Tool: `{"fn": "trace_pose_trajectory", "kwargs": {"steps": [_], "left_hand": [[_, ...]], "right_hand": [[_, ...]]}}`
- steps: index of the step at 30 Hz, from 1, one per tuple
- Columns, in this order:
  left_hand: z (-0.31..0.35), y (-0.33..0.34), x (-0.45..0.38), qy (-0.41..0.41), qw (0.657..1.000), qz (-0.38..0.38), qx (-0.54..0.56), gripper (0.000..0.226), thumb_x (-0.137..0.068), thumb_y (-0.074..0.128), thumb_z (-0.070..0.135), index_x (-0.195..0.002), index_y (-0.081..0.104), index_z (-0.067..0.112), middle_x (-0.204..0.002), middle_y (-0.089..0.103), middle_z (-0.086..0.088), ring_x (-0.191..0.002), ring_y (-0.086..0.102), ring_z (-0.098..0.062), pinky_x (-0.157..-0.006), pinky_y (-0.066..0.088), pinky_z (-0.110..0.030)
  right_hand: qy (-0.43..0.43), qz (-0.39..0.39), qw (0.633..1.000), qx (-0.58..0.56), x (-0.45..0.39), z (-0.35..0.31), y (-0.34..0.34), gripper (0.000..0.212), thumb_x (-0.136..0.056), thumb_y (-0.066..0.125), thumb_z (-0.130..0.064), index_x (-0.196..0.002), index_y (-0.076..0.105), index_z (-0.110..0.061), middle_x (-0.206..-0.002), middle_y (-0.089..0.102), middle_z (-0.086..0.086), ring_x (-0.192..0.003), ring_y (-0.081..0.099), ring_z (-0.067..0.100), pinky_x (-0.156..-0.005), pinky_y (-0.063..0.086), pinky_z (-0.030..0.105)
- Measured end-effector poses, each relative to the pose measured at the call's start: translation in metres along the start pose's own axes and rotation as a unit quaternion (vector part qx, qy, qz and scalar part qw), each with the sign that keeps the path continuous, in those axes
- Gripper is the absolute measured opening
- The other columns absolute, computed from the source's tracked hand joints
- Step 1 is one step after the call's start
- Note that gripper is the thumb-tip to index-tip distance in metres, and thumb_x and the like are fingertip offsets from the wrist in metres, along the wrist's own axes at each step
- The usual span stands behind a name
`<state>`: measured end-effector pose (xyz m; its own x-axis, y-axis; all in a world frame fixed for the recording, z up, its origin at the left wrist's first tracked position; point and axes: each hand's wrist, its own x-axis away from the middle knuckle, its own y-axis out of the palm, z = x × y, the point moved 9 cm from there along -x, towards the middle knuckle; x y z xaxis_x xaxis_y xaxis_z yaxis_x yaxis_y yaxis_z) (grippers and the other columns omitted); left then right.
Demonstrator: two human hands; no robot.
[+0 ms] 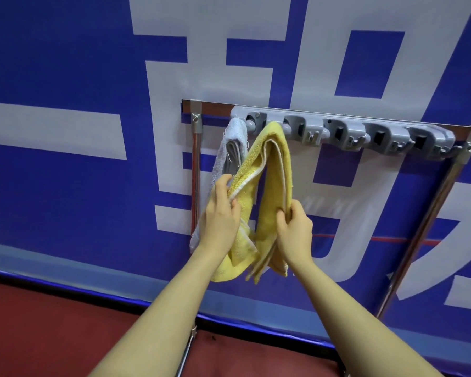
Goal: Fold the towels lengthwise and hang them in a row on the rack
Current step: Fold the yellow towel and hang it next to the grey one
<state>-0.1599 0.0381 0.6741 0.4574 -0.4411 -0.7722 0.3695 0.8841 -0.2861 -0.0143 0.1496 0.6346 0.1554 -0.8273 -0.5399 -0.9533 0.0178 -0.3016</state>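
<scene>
A folded yellow towel (pixel 275 170) hangs over the second slot of the grey clip rack (pixel 346 131), its two halves spread apart like an upside-down V. My left hand (pixel 222 213) grips the left half by its white-edged border. My right hand (pixel 294 229) grips the right half lower down. A pale blue-grey towel (pixel 230 148) hangs folded in the first slot at the rack's left end, just behind my left hand.
The rack is fixed to a metal frame (pixel 196 170) with slanting legs (pixel 424 227), standing before a blue and white banner wall (pixel 65 131). Several clip slots to the right hold nothing. Red floor (pixel 38 336) lies below.
</scene>
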Motion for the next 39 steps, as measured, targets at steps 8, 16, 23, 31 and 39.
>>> {"fn": "trace_pose_trajectory", "kwargs": {"steps": [8,16,23,31,39], "left_hand": [[-0.001,0.019,0.004,-0.019,0.995,-0.045,0.088,0.035,-0.094,0.046,0.002,-0.124,0.036,0.018,-0.095,0.053,-0.003,-0.075,0.059,-0.017,-0.062,0.053,-0.035],[-0.010,0.020,0.011,-0.111,0.975,-0.035,0.191,0.039,-0.093,0.055,0.008,-0.127,0.040,0.019,-0.097,0.062,-0.006,-0.084,0.063,-0.010,-0.069,0.052,-0.015],[-0.008,0.011,0.006,-0.091,0.982,-0.040,0.158,0.033,-0.088,0.062,0.011,-0.118,0.048,0.017,-0.089,0.064,0.002,-0.081,0.064,-0.006,-0.072,0.054,-0.018],[-0.039,0.026,0.043,-0.145,0.981,-0.131,0.018,0.032,-0.088,0.061,0.036,-0.076,0.047,0.010,-0.062,0.041,0.006,-0.061,0.041,-0.012,-0.053,0.032,-0.028],[-0.035,0.006,0.059,-0.126,0.988,-0.057,-0.072,0.024,-0.089,0.062,0.032,-0.087,0.052,0.011,-0.076,0.049,-0.001,-0.080,0.055,-0.026,-0.061,0.032,-0.029]], "right_hand": [[-0.143,-0.029,0.988,-0.059,0.021,-0.004,-0.026,0.048,-0.093,0.050,0.002,-0.131,0.041,-0.028,-0.128,0.043,-0.001,-0.104,0.052,-0.002,-0.083,0.048,0.021],[-0.161,-0.026,0.982,0.096,0.043,0.000,0.001,0.037,-0.085,0.059,-0.046,-0.109,0.065,-0.019,-0.119,0.050,0.003,-0.096,0.055,0.018,-0.068,0.053,0.038],[-0.146,-0.040,0.983,0.103,0.044,-0.003,0.027,0.014,-0.083,0.065,-0.031,-0.086,0.069,-0.018,-0.110,0.053,0.005,-0.101,0.050,0.022,-0.080,0.042,0.044],[-0.159,0.022,0.981,0.110,0.058,0.003,0.019,0.020,-0.085,0.056,-0.039,-0.079,0.066,-0.023,-0.121,0.044,-0.002,-0.111,0.039,0.022,-0.084,0.021,0.035],[-0.157,0.005,0.982,0.101,0.070,0.000,0.012,0.021,-0.089,0.043,-0.035,-0.082,0.057,-0.021,-0.080,0.062,-0.013,-0.088,0.053,0.010,-0.083,0.019,0.027]]}}
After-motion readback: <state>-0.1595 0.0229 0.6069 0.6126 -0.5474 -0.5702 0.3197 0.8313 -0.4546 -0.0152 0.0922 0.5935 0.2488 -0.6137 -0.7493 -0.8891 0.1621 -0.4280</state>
